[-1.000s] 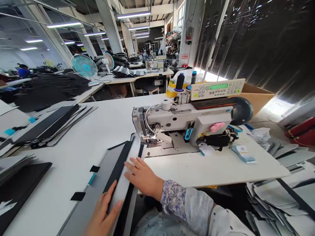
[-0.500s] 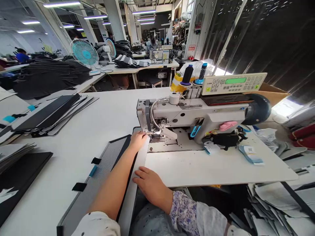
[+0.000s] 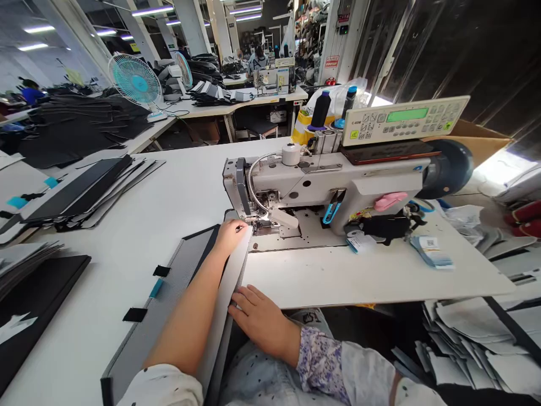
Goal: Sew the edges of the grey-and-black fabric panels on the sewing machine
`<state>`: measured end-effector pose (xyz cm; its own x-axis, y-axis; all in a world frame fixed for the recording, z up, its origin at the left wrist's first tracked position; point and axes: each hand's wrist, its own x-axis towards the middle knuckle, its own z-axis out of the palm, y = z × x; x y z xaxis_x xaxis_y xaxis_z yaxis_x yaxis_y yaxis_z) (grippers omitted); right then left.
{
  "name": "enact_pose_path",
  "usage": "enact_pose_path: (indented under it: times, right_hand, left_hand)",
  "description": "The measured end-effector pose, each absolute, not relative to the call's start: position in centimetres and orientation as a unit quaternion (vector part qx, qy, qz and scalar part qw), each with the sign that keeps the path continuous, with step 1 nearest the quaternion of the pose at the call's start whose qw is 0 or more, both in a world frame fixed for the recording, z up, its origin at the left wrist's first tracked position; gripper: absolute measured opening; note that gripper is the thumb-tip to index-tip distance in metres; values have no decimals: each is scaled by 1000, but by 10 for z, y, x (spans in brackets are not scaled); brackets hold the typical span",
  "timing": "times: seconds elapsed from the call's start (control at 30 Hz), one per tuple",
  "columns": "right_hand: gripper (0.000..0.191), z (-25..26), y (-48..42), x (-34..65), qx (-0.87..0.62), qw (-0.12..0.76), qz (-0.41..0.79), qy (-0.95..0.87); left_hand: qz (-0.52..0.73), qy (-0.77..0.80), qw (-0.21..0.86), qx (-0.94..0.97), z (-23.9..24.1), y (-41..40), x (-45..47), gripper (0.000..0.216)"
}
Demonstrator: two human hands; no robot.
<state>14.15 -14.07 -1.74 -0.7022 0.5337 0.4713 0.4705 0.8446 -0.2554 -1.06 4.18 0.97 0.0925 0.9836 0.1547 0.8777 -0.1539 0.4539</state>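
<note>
A long grey mesh fabric panel [image 3: 169, 304] with dark edging and a white strip [image 3: 230, 276] lies along the table at the left of a sewing machine [image 3: 291, 183]. Close to the presser foot [image 3: 255, 226], my left hand [image 3: 230, 235] pinches the strip's far end. My right hand [image 3: 264, 321] rests palm down at the near table edge, its fingertips touching the panel's right edge. Those fingers are stretched out. Black tabs [image 3: 135, 314] and a blue tab [image 3: 156, 288] stick out from the panel's left edge. My left forearm covers part of the panel.
Stacked dark panels [image 3: 84, 192] lie at the left, with another dark pile [image 3: 46, 293] nearer. Blue-handled thread snips [image 3: 333, 207] hang on the machine. Labels [image 3: 431, 252] lie at the table's right. Cut grey pieces [image 3: 465, 338] are heaped below. A fan [image 3: 137, 82] stands behind.
The strip's far end has come slightly away from the presser foot and is tilted up in my left hand. Grey mesh now shows along its right side. The camera view has shifted slightly.
</note>
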Motion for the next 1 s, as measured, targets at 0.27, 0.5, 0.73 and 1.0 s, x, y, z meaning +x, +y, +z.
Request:
enact_pose_path:
  times: [0.27,0.5,0.73,1.0]
  right_hand:
    - [15,-19,-134,142,-261,255,76,-928]
    - [14,-12,-132,155,-251,267,73,-928]
    - [13,-10,-128,160,-249,259,79,-930]
    - [11,-10,-127,169,-248,249,90,-932]
  left_hand:
    - [209,693,103,682,11,34,3,18]
    - [200,719,77,662,10,33,15,19]
    - [192,712,55,673,7,39,18,20]
    - [150,638,-24,755,12,7,11,29]
